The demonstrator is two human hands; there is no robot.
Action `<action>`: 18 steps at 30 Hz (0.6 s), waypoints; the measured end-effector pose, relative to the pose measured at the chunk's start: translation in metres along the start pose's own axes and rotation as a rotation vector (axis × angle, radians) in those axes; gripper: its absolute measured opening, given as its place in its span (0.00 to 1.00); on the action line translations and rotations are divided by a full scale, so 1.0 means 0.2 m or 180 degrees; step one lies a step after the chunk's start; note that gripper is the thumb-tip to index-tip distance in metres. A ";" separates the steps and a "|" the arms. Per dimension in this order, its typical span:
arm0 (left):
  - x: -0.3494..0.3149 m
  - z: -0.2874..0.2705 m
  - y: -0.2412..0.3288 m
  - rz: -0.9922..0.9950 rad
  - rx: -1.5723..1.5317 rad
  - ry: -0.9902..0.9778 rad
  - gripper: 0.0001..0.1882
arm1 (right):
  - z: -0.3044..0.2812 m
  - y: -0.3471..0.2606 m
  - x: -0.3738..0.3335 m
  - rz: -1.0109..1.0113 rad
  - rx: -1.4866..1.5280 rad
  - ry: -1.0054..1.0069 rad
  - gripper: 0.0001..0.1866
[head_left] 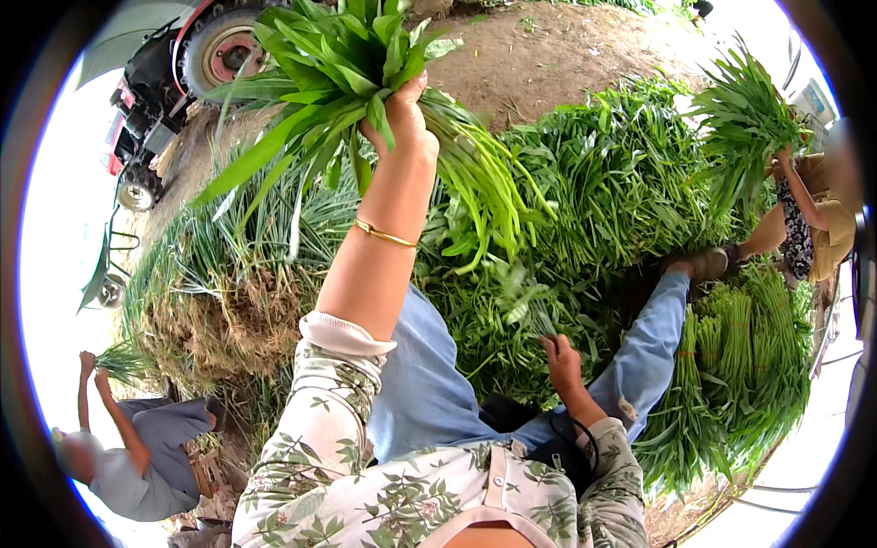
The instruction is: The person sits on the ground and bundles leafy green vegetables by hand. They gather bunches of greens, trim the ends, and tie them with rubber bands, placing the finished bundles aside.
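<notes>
Raised out in front, my left hand (400,123) is closed round a bunch of long-leaved greens that look like water spinach (343,68). Its leaves fan out to the left and its pale stems (480,169) droop to the right. My right hand (563,363) is low over my lap, near my right knee, with the fingers curled together. A blurred bit of green shows just beyond its fingertips, and I cannot make out what is in its grip. Past both hands spreads a large heap of loose greens (603,173).
Tied bundles of greens (731,338) lie right of my right leg. Left is a pile of spring onions with roots (219,320). A tractor (219,50) and a wheelbarrow (110,288) stand far left. Two people, one left (137,457), one right (822,205), hold greens.
</notes>
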State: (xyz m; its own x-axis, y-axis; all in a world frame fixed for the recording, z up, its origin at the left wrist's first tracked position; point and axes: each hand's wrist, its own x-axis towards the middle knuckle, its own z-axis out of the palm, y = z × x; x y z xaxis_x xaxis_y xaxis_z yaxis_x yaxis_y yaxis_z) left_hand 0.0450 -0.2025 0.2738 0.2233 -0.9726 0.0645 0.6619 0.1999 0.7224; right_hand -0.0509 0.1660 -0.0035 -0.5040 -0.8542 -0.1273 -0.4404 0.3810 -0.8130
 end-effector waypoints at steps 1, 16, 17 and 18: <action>-0.03 0.01 -0.02 -0.0021 -0.0028 0.0098 0.29 | -0.01 -0.13 0.02 -0.0331 0.0344 0.0103 0.09; -0.08 0.06 -0.01 -0.0571 -0.0214 0.0691 0.26 | 0.25 0.16 0.19 0.0072 -0.0785 0.0011 0.08; -0.05 0.04 -0.02 -0.0607 -0.0176 0.0779 0.28 | 0.23 0.19 0.13 0.0066 -0.0869 -0.0079 0.08; -0.06 0.07 -0.03 -0.0614 -0.0235 0.0773 0.29 | 0.20 0.20 0.10 0.0079 -0.0966 -0.0144 0.07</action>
State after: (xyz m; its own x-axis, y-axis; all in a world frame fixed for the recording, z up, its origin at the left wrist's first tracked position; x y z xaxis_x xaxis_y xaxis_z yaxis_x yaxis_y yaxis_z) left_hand 0.0290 -0.1930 0.2778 0.2471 -0.9384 -0.2415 0.7568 0.0312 0.6529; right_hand -0.0493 0.1493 -0.0611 -0.4869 -0.8556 -0.1756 -0.6336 0.4844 -0.6032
